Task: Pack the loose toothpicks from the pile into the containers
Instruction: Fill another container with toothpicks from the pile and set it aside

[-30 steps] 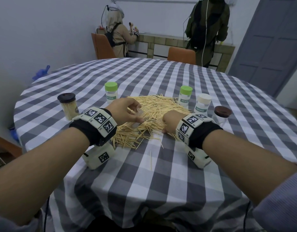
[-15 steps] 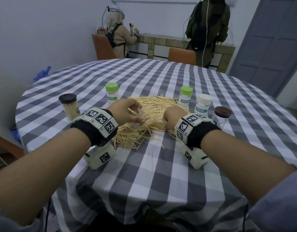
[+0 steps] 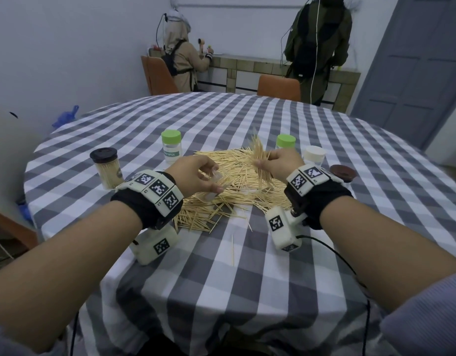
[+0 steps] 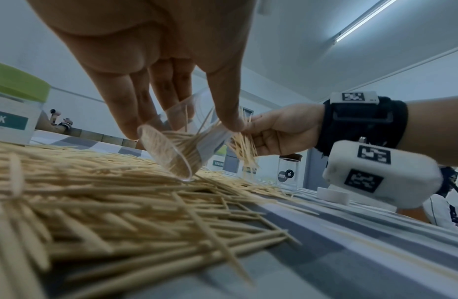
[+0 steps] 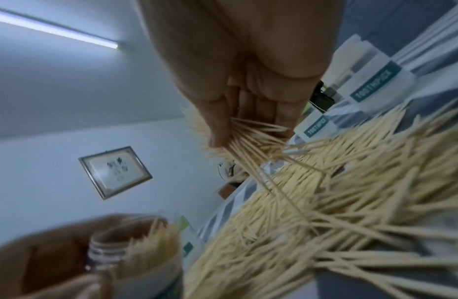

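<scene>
Counter (image 3: 247, 291): round, draped in a grey-and-white checked cloth; carries every item listed below.
Toothpick pile (image 3: 229, 191): loose heap at the counter's middle, between the two hands; a few stray sticks lie on the cloth at its near edge.
Left hand (image 3: 196, 173): fingers and thumb curled round a clear open container (image 4: 176, 149), gripping it from above.
Clear open container: tilted, its base touching the pile, its threaded mouth turned toward the right hand; already partly filled with toothpicks.
Right hand (image 3: 280, 163): fingers and thumb pinching a bundle of toothpicks (image 3: 260, 160), held above the pile just beside the container's mouth.
Bundle of toothpicks: fanned out above and below the grip; its lower ends reach down toward the pile.
Brown-lidded jar (image 3: 107, 167): upright, left of the pile, packed with toothpicks, lid on.
Green-lidded jars (image 3: 171, 146): two, upright behind the pile, one on the left and one behind the right hand, both capped.
White-lidded jar (image 3: 314, 155): upright, right of the pile, partly hidden by the right wrist.
Second brown-lidded jar (image 3: 343, 172): far right, mostly hidden behind the wristband.
</scene>
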